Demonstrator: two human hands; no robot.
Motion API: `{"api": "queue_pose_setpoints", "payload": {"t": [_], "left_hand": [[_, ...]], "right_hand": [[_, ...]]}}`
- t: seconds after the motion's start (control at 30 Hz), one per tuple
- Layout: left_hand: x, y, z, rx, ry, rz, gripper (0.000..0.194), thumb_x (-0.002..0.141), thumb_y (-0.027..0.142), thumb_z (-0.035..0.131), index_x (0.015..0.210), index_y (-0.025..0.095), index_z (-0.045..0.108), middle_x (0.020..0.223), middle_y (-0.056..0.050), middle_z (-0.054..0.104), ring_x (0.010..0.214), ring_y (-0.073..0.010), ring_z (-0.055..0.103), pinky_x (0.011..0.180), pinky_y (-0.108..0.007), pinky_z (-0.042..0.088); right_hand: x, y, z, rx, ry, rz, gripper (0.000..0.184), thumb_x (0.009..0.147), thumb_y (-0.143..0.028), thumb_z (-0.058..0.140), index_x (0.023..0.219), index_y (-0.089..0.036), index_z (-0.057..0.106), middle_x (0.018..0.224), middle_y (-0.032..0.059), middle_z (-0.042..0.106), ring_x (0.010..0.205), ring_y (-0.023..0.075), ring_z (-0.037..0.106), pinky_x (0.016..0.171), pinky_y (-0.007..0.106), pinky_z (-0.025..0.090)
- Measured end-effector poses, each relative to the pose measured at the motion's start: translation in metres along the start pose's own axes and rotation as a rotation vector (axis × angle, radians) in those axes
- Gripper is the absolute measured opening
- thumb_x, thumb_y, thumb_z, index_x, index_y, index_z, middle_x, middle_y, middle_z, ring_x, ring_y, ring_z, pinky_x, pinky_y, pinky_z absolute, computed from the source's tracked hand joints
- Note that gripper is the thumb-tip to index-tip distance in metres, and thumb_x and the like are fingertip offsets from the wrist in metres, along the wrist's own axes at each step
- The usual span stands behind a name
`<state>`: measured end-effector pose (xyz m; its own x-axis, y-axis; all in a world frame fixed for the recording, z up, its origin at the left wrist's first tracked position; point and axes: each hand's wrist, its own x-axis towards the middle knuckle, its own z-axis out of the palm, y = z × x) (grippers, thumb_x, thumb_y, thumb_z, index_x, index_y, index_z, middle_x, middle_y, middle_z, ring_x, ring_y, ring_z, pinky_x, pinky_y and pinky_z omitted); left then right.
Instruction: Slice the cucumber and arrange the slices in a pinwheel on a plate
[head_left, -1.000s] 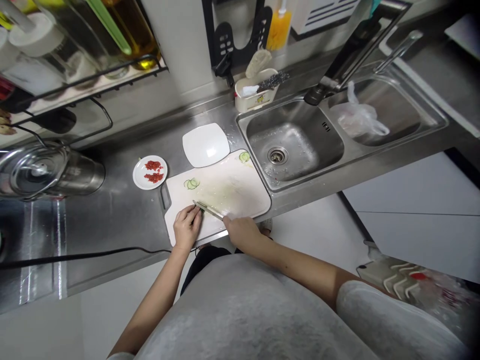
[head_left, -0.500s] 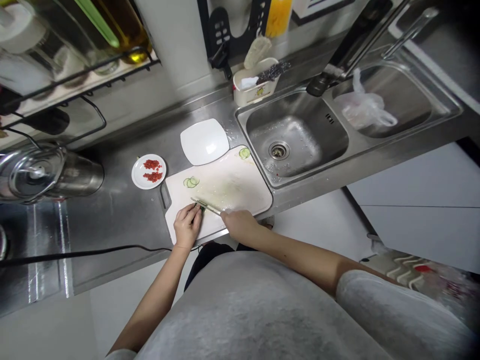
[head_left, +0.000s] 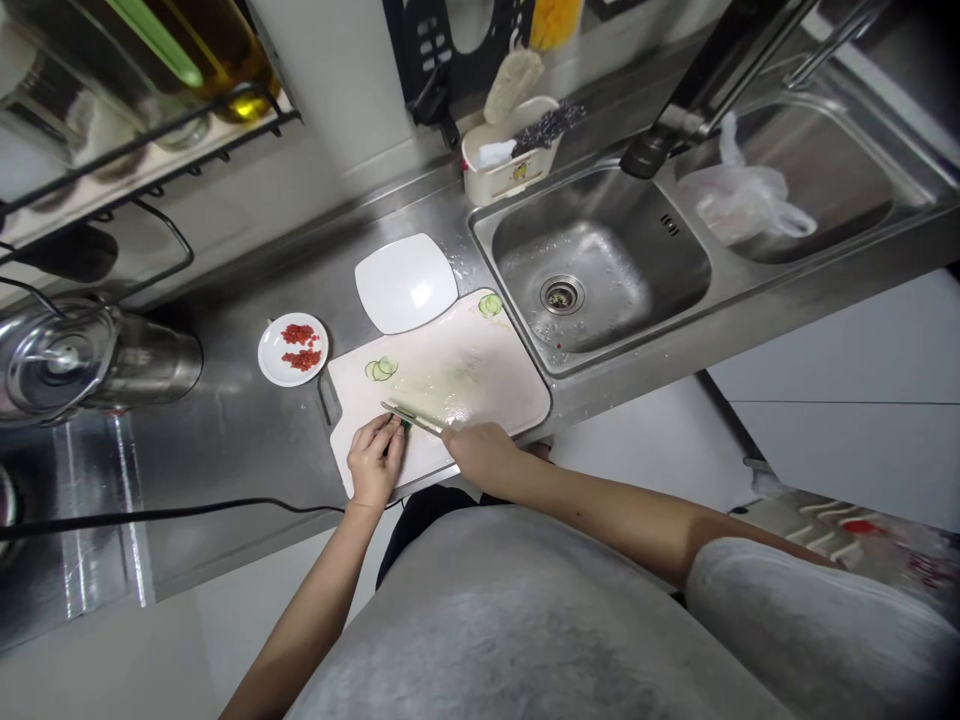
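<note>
My right hand [head_left: 480, 455] is closed round the handle of a knife [head_left: 414, 416], whose blade points left over a white cutting board [head_left: 495, 375]. Against the blade, my left hand [head_left: 375, 460] pinches a short dark green piece of cucumber [head_left: 406, 425], mostly hidden under the fingers. A few thin cucumber slices [head_left: 381, 369] overlap on the board just beyond the blade. More pale green slices [head_left: 490, 305] lie at the board's far right corner. Wet, faintly green smears mark the board's middle.
Behind the board stands a white square plate [head_left: 406, 283], touching or overlapping its edge. A small round plate [head_left: 274, 352] with chopped red bits sits to the left. A steel sink [head_left: 600, 280] adjoins on the right. A black cord [head_left: 225, 511] crosses the counter at left.
The camera view has shifted slightly, so the sink and shelf appear moved. Both hands keep their holds, with the knife still at the cucumber piece. More dark green shows beside the left fingers.
</note>
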<state>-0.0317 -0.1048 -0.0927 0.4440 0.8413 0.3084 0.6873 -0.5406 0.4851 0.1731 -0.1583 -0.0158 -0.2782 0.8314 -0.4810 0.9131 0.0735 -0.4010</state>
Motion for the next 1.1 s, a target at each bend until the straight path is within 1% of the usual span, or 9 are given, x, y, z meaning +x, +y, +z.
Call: {"api": "queue_pose_setpoints", "payload": {"t": [0.07,0.17,0.37,0.53,0.7,0.83,0.97,1.1], "left_hand": [[0.0,0.001,0.0,0.001,-0.005,-0.006,0.021,0.089,0.028,0.055,0.1,0.02,0.071,0.103,-0.009,0.069,0.097,-0.0188,0.063,0.088,-0.036,0.051],[0.001,0.001,0.0,-0.004,-0.007,-0.004,0.021,0.089,0.027,0.055,0.101,0.02,0.071,0.103,-0.008,0.069,0.097,-0.0187,0.063,0.088,-0.036,0.051],[0.002,0.001,0.0,-0.005,0.003,0.009,0.021,0.088,0.026,0.056,0.102,0.02,0.07,0.102,-0.008,0.069,0.096,-0.0183,0.063,0.087,-0.035,0.051],[0.001,0.001,0.0,0.001,-0.005,-0.012,0.021,0.089,0.028,0.054,0.102,0.02,0.07,0.103,-0.009,0.069,0.098,-0.0187,0.063,0.088,-0.035,0.051],[0.001,0.001,0.0,-0.007,-0.01,-0.011,0.022,0.089,0.027,0.054,0.103,0.02,0.07,0.103,-0.008,0.069,0.098,-0.0186,0.063,0.088,-0.035,0.05],[0.0,0.0,0.002,-0.006,-0.004,-0.009,0.022,0.089,0.028,0.054,0.104,0.021,0.07,0.102,-0.008,0.069,0.098,-0.0187,0.063,0.088,-0.035,0.05],[-0.001,0.002,0.002,0.009,0.019,0.004,0.023,0.089,0.028,0.054,0.104,0.021,0.07,0.102,-0.007,0.069,0.097,-0.0185,0.063,0.088,-0.034,0.049],[0.0,0.007,0.0,0.049,0.014,0.02,0.024,0.09,0.028,0.053,0.106,0.021,0.069,0.104,-0.008,0.069,0.098,-0.0194,0.061,0.089,-0.034,0.048]], "right_hand": [[0.002,0.001,-0.001,0.001,-0.016,-0.004,0.022,0.09,-0.012,0.044,0.104,-0.013,0.06,0.088,0.014,0.07,0.09,0.0244,0.069,0.072,0.032,0.051],[0.005,0.004,-0.001,0.006,-0.035,-0.009,0.022,0.089,-0.012,0.045,0.104,-0.013,0.061,0.09,0.0144,0.07,0.089,0.0243,0.069,0.072,0.032,0.051],[0.006,0.006,0.004,0.019,-0.012,-0.011,0.02,0.089,-0.012,0.044,0.099,-0.013,0.062,0.087,0.0141,0.07,0.089,0.0242,0.069,0.071,0.031,0.051],[0.01,0.002,0.008,0.039,-0.005,0.021,0.023,0.09,-0.01,0.041,0.099,-0.012,0.062,0.081,0.0138,0.07,0.087,0.0237,0.069,0.071,0.031,0.05],[0.013,0.001,0.009,0.045,-0.024,0.034,0.025,0.092,-0.011,0.039,0.102,-0.014,0.062,0.088,0.0125,0.07,0.088,0.0226,0.068,0.072,0.031,0.05],[0.011,0.002,0.012,0.045,-0.024,0.053,0.024,0.088,-0.01,0.045,0.105,-0.014,0.061,0.095,0.0127,0.07,0.09,0.0231,0.067,0.074,0.031,0.05],[0.01,0.002,0.014,0.037,0.012,0.073,0.024,0.088,-0.011,0.044,0.105,-0.013,0.061,0.094,0.0134,0.07,0.092,0.0239,0.067,0.075,0.031,0.049],[0.006,0.004,0.009,0.012,0.033,0.089,0.026,0.09,-0.014,0.04,0.105,-0.014,0.062,0.093,0.0139,0.07,0.093,0.0243,0.067,0.073,0.031,0.049]]}}
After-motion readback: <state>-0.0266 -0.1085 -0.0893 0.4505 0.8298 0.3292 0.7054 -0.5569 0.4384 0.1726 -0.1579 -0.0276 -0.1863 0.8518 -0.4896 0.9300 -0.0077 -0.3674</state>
